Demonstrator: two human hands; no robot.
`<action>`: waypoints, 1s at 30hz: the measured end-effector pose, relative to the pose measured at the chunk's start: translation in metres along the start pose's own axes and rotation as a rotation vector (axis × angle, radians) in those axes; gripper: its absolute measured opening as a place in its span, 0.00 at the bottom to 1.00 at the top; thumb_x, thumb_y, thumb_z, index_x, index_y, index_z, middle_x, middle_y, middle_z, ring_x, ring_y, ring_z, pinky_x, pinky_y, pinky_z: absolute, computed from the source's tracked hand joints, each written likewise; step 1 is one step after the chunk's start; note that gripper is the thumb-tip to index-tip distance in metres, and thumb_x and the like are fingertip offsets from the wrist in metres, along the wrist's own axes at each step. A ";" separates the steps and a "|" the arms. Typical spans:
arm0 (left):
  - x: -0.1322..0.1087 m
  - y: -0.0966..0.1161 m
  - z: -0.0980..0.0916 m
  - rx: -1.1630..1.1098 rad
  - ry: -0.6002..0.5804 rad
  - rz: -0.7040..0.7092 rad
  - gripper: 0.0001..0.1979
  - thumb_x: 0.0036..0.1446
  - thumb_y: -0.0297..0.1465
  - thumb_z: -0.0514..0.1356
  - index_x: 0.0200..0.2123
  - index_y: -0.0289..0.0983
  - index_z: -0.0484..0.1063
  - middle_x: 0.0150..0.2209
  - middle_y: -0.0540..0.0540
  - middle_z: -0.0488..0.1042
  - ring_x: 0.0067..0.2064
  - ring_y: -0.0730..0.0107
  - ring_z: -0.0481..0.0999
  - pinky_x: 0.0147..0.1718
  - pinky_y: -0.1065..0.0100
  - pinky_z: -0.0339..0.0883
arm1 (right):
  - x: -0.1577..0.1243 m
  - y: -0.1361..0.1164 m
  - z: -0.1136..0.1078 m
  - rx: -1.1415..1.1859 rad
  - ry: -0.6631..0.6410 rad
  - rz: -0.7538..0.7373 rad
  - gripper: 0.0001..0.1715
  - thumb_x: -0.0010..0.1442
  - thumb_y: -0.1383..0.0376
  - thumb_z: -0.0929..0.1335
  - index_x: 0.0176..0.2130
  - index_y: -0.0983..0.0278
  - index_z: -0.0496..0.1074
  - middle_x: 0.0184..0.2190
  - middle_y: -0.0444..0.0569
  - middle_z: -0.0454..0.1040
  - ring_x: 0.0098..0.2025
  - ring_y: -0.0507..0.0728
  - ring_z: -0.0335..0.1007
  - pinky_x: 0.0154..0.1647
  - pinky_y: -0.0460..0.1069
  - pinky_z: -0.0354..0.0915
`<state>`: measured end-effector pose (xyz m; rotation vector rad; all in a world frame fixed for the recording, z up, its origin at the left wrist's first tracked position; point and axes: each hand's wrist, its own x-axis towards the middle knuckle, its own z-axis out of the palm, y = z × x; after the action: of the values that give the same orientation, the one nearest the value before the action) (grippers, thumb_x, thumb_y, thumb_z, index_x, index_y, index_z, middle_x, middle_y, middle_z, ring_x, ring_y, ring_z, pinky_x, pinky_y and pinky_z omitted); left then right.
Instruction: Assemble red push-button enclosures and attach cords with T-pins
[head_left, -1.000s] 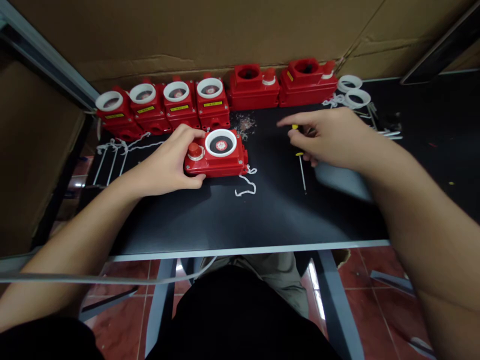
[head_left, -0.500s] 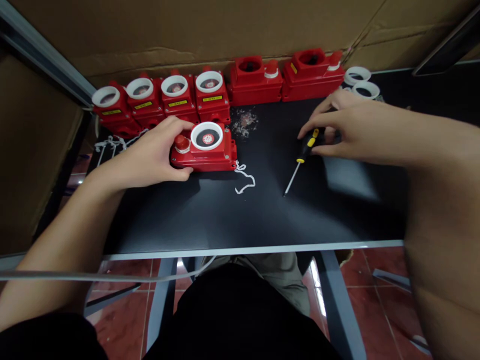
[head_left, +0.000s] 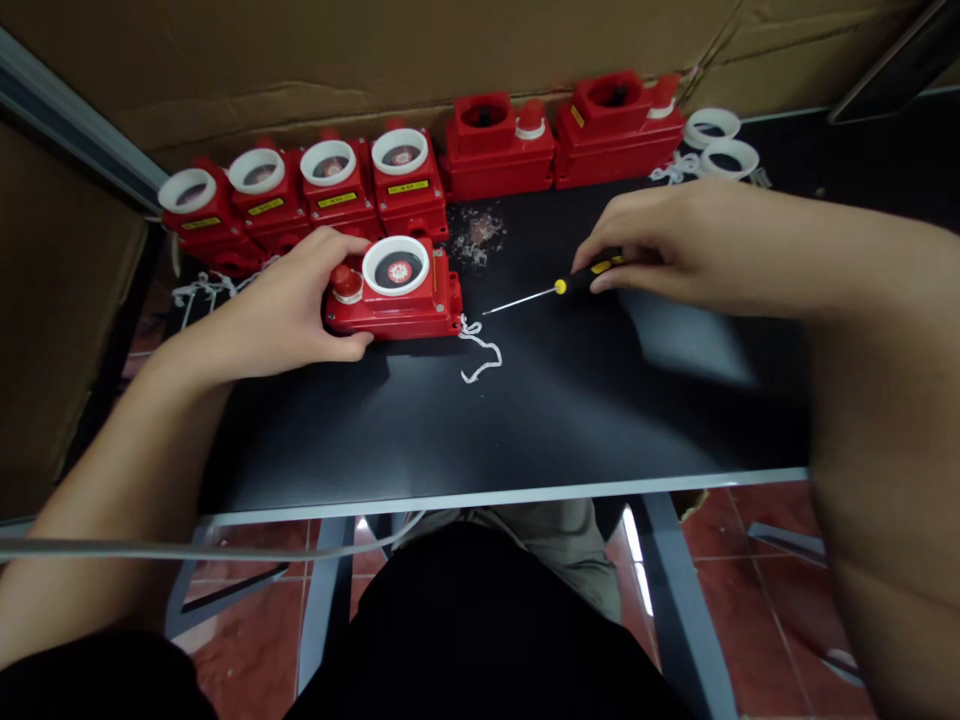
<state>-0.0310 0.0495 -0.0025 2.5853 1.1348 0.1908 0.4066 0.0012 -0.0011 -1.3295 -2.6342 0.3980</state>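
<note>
My left hand (head_left: 289, 305) grips the left end of a red push-button box (head_left: 397, 292) with a white ring and a small red knob on top, resting on the black table (head_left: 525, 420). My right hand (head_left: 667, 245) is closed on the handle of a black and yellow screwdriver (head_left: 559, 287). Its thin shaft points left toward the box, the tip a short way from the box's right end. A white string (head_left: 480, 352) trails from the box's right corner.
Several red boxes with white rings (head_left: 300, 185) stand in a row at the back left, two more red boxes (head_left: 562, 135) without rings to their right. Two loose white rings (head_left: 720, 145) lie at the back right. Shavings (head_left: 476, 228) lie behind the box. Cardboard walls the back.
My right hand closed on the screwdriver, lifted it and swung its shaft from pointing toward me to pointing left at the box. My left hand kept hold of the box.
</note>
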 end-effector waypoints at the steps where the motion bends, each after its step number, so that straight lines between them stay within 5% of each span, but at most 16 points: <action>1: 0.000 0.000 0.000 -0.001 0.002 0.005 0.41 0.60 0.48 0.65 0.72 0.36 0.72 0.64 0.39 0.77 0.62 0.50 0.79 0.68 0.52 0.75 | 0.001 -0.002 0.001 0.001 -0.004 -0.008 0.18 0.76 0.59 0.68 0.54 0.53 0.88 0.50 0.52 0.87 0.45 0.66 0.85 0.51 0.63 0.79; 30: 0.000 0.007 -0.003 -0.020 -0.020 -0.014 0.40 0.59 0.47 0.65 0.71 0.35 0.72 0.63 0.36 0.75 0.63 0.47 0.78 0.70 0.49 0.74 | 0.006 -0.009 0.008 -0.014 -0.042 0.017 0.21 0.77 0.52 0.67 0.56 0.49 0.90 0.52 0.54 0.87 0.50 0.71 0.84 0.62 0.68 0.80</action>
<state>-0.0274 0.0457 0.0023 2.5561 1.1377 0.1720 0.3940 -0.0001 -0.0057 -1.3633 -2.6662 0.4148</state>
